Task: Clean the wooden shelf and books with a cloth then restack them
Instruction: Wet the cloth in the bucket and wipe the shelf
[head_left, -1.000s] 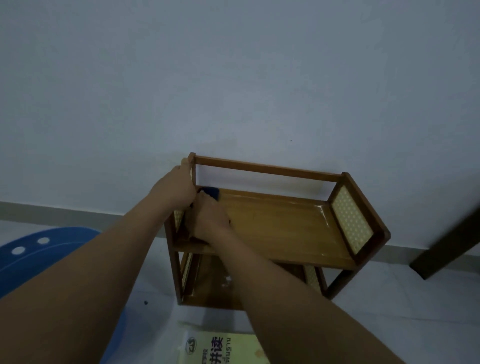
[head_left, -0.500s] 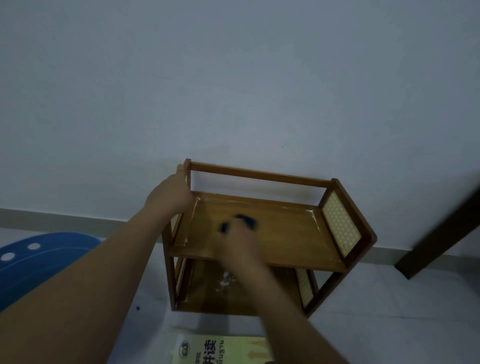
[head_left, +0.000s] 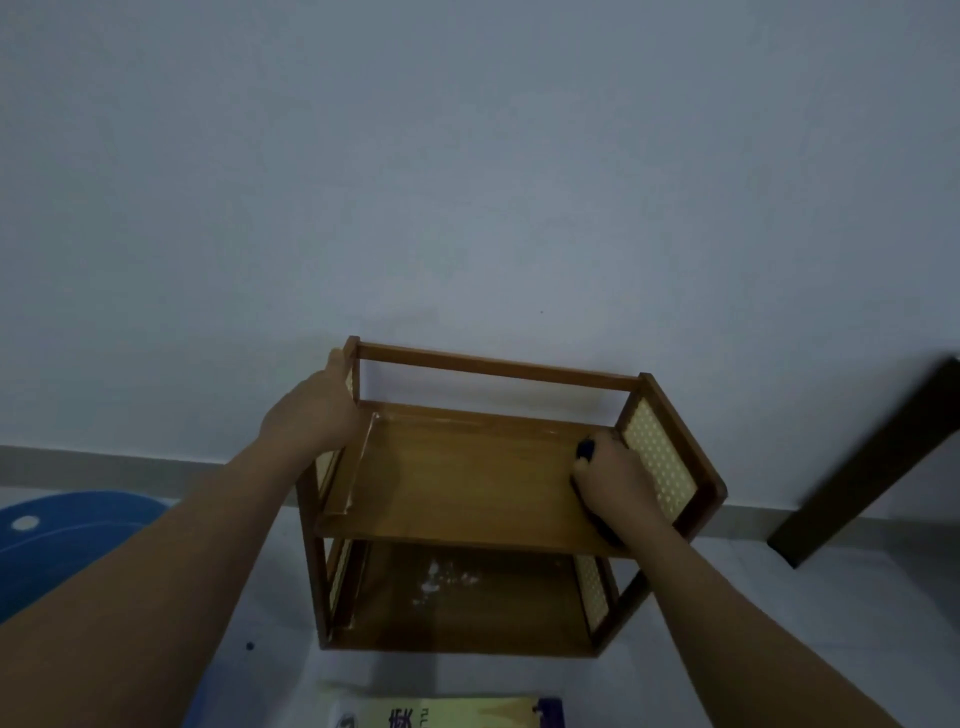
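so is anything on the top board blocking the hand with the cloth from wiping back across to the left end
Nothing visible does. The right hand presses the dark cloth at the right end of the shelf's top board, which lies bare across to the left hand gripping the left side frame.

A plain wall (head_left: 467, 156) fills the upper half of the frame and more, pale grey-blue, unmarked but for a tiny dark speck near the middle. The light is dim and even. A pale skirting (head_left: 104, 462) runs along the foot of the wall at mid-left and shows again at lower right. Below it lies a light floor (head_left: 831, 597), with a small dark spot at lower left. A blue mat (head_left: 67, 540) with a white dot lies at the left edge. A dark wooden bar (head_left: 867, 462), perhaps a furniture leg, slants down from the right edge to the floor.
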